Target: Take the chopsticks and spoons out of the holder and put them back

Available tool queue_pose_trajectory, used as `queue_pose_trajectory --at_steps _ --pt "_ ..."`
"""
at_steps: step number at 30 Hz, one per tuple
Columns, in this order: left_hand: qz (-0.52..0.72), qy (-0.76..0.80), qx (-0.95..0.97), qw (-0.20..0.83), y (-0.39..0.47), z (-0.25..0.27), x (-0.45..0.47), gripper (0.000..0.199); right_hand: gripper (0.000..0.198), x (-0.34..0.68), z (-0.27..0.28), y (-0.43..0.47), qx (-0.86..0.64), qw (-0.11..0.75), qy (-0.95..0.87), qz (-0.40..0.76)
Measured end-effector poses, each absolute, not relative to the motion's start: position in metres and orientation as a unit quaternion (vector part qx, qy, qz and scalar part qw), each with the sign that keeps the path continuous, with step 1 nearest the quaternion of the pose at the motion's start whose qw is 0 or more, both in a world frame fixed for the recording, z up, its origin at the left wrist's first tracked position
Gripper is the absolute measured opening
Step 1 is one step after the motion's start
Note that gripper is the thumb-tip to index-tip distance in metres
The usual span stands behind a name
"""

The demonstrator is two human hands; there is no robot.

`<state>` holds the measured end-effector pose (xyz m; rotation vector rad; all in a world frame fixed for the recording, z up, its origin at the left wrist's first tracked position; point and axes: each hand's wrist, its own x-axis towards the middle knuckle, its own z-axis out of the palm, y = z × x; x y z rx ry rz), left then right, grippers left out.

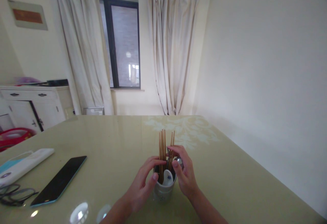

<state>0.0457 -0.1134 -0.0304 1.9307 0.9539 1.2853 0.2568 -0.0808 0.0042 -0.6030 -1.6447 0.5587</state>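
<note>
A pale cylindrical holder [162,194] stands upright on the table in front of me. Several wooden chopsticks [162,142] rise from it, together with a white ceramic spoon [168,177] with a dark blue mark and a shiny metal spoon [179,162]. My left hand [143,179] is at the holder's left side, fingers stretched towards the chopsticks and thumb apart near the rim. On the other side, my right hand [186,171] curves around the right-hand chopsticks and metal spoon, its thumb and fingers apart. Whether its fingertips touch them I cannot tell.
Left on the glossy greenish table [114,139] lie a black-screened tablet or phone [60,180], a white elongated device [28,166] and glasses [16,195]. A white cabinet [48,106] and a red object [16,137] stand beyond. The wall [268,81] borders the right side.
</note>
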Motion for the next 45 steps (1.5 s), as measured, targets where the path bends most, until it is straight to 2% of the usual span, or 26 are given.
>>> queue_pose_trajectory --at_steps 8,22,34,45 --pt "0.468 0.361 0.75 0.295 -0.115 -0.031 0.043 0.049 0.027 0.248 0.003 -0.08 -0.308 0.613 -0.673 0.275" --pt "0.458 0.349 0.755 0.314 -0.115 -0.027 0.048 0.048 0.021 0.248 0.003 -0.079 -0.307 0.616 -0.65 0.322" --pt "0.474 0.373 0.714 0.356 -0.117 -0.035 0.05 0.049 0.025 0.247 0.004 -0.078 -0.303 0.607 -0.652 0.339" --pt "0.48 0.347 0.712 0.378 -0.12 -0.016 0.055 0.043 0.032 0.249 0.007 -0.081 -0.299 0.611 -0.637 0.362"
